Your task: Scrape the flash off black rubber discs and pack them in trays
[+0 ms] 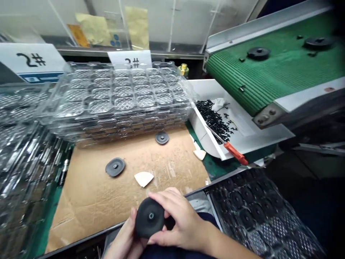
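Note:
A round black disc (pixel 150 218) with a small metal-ringed hole at its centre is held between both hands, near the front edge of the cardboard. My left hand (pixel 126 235) supports its left and lower side. The fingers and thumb of my right hand (pixel 182 221) grip its right side, where another dark part shows partly beneath the fingers. Two similar discs lie apart on the cardboard (pixel 88 194): one disc (pixel 115 167) at the left, another disc (pixel 162 137) farther back. A pale wedge-shaped piece (pixel 143 178) rests just beyond the hands.
Stacked clear trays (pixel 121 104) stand behind the cardboard. At the right, a white bin (pixel 242 126) holds small black pieces, with a red-handled tool (pixel 235 153) across its rim. A green conveyor (pixel 283 68) carries discs. A tray of discs (pixel 250 212) sits at lower right.

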`<state>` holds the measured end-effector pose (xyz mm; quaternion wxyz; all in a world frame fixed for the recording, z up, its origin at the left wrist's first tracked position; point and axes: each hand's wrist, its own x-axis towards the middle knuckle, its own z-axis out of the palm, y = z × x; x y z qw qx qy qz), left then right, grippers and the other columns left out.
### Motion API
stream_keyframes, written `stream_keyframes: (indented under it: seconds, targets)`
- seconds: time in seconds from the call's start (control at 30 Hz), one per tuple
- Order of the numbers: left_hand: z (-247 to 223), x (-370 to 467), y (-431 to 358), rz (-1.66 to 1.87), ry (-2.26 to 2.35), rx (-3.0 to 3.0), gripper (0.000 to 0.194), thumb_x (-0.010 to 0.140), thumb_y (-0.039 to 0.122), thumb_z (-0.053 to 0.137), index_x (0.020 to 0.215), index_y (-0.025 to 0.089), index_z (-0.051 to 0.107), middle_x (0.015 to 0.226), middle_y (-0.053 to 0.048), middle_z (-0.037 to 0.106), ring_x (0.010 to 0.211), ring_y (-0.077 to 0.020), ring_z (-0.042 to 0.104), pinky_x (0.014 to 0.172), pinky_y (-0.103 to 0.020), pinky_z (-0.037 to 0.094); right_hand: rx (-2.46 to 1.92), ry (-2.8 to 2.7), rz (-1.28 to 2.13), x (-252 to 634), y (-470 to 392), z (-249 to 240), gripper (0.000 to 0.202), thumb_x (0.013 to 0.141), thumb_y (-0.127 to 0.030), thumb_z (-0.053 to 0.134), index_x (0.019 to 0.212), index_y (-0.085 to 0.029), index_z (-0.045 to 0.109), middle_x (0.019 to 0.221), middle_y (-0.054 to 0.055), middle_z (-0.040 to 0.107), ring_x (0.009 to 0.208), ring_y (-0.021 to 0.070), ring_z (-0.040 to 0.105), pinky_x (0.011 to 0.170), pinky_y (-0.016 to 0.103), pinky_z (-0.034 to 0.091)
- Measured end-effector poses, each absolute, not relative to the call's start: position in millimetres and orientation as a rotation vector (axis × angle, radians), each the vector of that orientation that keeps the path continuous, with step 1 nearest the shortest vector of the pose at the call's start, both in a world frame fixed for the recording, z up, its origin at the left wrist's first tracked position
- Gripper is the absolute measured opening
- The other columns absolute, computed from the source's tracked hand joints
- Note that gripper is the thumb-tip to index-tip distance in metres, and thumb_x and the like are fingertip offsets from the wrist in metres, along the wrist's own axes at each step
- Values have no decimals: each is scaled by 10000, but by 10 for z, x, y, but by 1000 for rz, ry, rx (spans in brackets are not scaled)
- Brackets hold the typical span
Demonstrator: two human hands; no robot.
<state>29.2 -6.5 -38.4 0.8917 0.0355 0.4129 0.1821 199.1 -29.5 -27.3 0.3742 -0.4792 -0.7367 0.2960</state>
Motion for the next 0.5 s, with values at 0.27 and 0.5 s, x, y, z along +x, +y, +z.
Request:
stream_keyframes:
  seconds: [0.27, 0.5]
  targets:
    - [-524, 904, -179, 223, 637, 190, 616, 712, 557, 558, 1206, 194, 501, 1039, -137, 669, 929, -263, 630, 770, -337, 456, -1656, -1784, 472, 2754, -767, -427, 647, 725, -445, 627, 1269, -188, 389, 1112, 93, 590, 1009, 237, 550, 890, 378, 423]
    - [-588, 1016, -165, 160, 723, 275, 359, 846, 380, 467, 1115, 159, 555, 1120, -133, 634, 975, -220, 611, 784, -292, 437, -2329, -1026, -130, 3717, -857, -973, 580, 753, -503, 545, 1171, -107, 473, 1124, 203, 531, 1063, 357, 492, 877, 518, 412]
